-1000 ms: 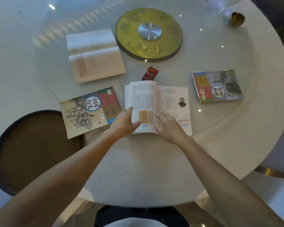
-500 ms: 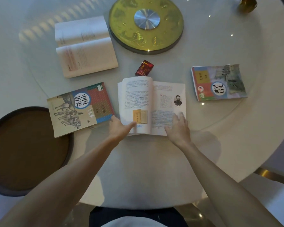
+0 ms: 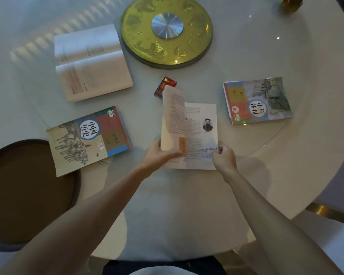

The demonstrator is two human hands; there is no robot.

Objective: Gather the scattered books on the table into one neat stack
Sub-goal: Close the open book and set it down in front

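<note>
An open book (image 3: 201,124) with a portrait on its right page lies in the middle of the round white table (image 3: 187,205). My left hand (image 3: 159,155) grips its left half, which stands lifted and folded toward the right page. My right hand (image 3: 223,158) pinches the lower right corner of the same book. A closed history book (image 3: 87,138) lies to the left. A second closed book (image 3: 257,101) lies to the right. Another open book (image 3: 91,62) with white pages rests at the back left.
A small red box (image 3: 164,89) sits just behind the middle book. A round gold turntable hub (image 3: 167,30) occupies the table's centre. A brown round stool (image 3: 26,193) stands at the left below the table edge. A brass object (image 3: 291,3) sits far right.
My left hand has lifted the middle book's left half from flat to upright, folding it rightward. My right hand has slid to the lower right corner and closed on it.
</note>
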